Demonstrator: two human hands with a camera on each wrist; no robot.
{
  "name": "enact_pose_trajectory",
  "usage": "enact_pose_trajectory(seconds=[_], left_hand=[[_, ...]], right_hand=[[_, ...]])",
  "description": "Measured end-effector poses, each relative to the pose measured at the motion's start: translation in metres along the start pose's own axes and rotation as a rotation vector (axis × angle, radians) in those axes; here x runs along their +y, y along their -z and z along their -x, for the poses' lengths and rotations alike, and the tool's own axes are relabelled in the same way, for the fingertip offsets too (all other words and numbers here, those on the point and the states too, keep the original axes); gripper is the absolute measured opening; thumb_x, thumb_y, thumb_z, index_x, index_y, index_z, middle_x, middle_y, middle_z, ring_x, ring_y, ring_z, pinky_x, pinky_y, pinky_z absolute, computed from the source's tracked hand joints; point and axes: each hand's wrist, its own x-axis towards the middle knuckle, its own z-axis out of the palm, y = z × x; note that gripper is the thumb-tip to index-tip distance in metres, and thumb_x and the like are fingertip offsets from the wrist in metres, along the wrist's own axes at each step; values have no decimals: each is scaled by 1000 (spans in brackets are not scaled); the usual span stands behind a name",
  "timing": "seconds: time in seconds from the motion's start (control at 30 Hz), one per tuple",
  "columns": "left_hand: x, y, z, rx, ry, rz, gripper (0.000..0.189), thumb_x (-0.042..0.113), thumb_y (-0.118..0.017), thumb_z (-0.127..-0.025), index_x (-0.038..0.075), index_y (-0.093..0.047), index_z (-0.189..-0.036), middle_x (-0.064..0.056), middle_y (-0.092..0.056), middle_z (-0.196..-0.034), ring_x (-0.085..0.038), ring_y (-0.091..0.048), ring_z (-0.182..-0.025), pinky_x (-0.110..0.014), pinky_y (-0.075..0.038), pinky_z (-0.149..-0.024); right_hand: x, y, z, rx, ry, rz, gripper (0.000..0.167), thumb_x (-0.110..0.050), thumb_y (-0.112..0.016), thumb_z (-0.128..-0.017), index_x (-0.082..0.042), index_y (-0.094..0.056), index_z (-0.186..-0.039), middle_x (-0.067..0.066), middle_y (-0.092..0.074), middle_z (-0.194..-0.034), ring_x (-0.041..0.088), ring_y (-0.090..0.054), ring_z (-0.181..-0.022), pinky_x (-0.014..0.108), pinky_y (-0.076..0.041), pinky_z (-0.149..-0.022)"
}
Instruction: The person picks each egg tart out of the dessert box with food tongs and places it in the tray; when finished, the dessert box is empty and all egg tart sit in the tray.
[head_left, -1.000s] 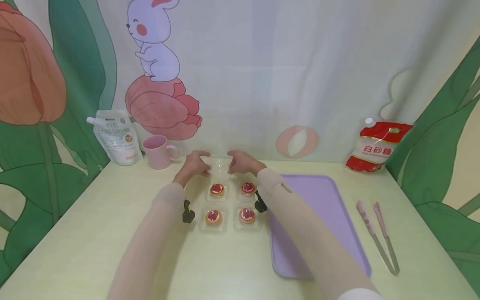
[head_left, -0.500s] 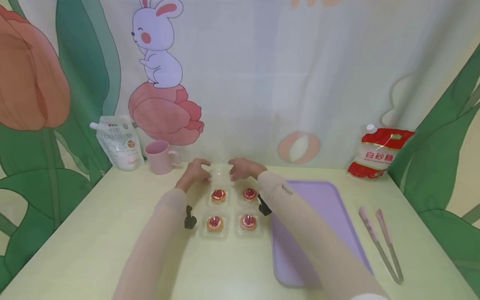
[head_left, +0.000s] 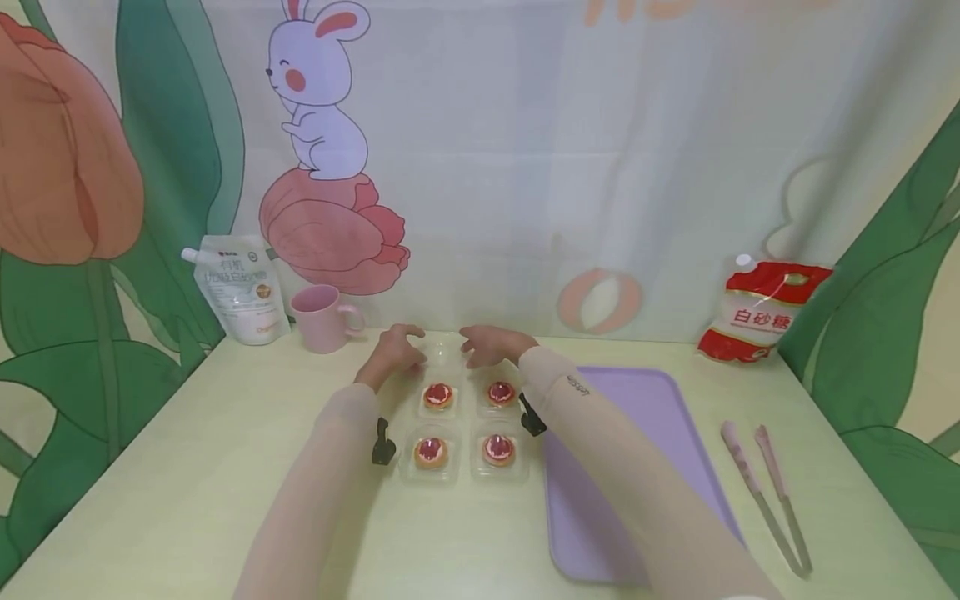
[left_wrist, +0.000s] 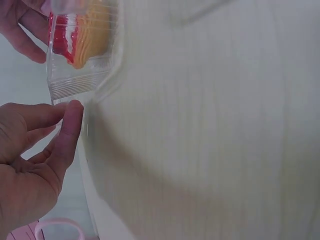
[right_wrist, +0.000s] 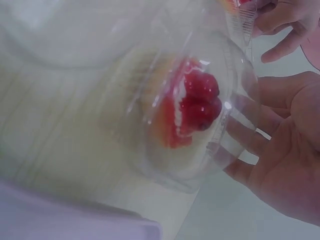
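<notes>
Clear plastic boxes stand in two rows, each with a red-topped tart: a back-left tart [head_left: 438,396], a back-right tart [head_left: 501,393], a front-left tart [head_left: 431,452] and a front-right tart [head_left: 498,450]. Behind the back-left box, a clear lid [head_left: 442,350] lies between both hands. My left hand [head_left: 393,350] pinches near its left edge; the left wrist view puts thumb and finger together at the ribbed plastic [left_wrist: 75,86]. Opposite, my right hand [head_left: 491,343] has loosely extended fingers near the lid's right side. Seen through clear plastic in the right wrist view, these fingers [right_wrist: 252,135] lie behind a tart [right_wrist: 195,105].
A lavender tray [head_left: 611,550] lies on the right, under my right forearm. Tongs [head_left: 772,500] rest beyond it. A pink mug [head_left: 321,321] and a white spouted pouch [head_left: 243,292] stand back left; a red-and-white sugar bag [head_left: 761,312] leans back right against the curtain.
The head view has tilted, so everything sits lower in the picture. Both hands keep their places around the lid, with only slight finger movement.
</notes>
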Motion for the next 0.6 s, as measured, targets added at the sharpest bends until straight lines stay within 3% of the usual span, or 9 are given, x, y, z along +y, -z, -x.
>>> enact_pose_trajectory(seconds=[0.2,0.33,0.47,0.6], left_hand=[[-2,1,3,11,-31,-1,53,3,-69,-86,1,-55,-138,-22,-74,-80,-19,-72,-61,-25,-57,-64],[0,5,8,14,-41,-36,54,6,-67,-88,0,-53,-140,-23,-75,-83,-27,-76,-71,-30,-58,-74],[2,13,11,20,-61,-59,54,8,-67,-89,-1,-52,-140,-25,-75,-87,-30,-77,-76,-38,-57,-88],[1,21,14,16,-59,-46,54,9,-67,-90,-1,-50,-141,-27,-74,-94,-27,-76,-74,-39,-57,-88]], right_hand=[[4,-1,-2,-2,-9,-2,71,-17,-55,-102,-1,-16,-158,10,-47,-155,26,-24,-153,38,-16,-126],[7,0,0,2,-26,-8,75,-22,-59,-100,-2,-16,-159,11,-48,-153,26,-32,-150,38,-22,-124],[7,4,12,15,-59,-33,78,-26,-60,-100,-5,-13,-160,12,-49,-153,26,-39,-147,40,-25,-123],[6,10,27,29,-56,7,77,-27,-57,-101,-3,-13,-159,13,-49,-152,26,-41,-145,38,-24,-123]])
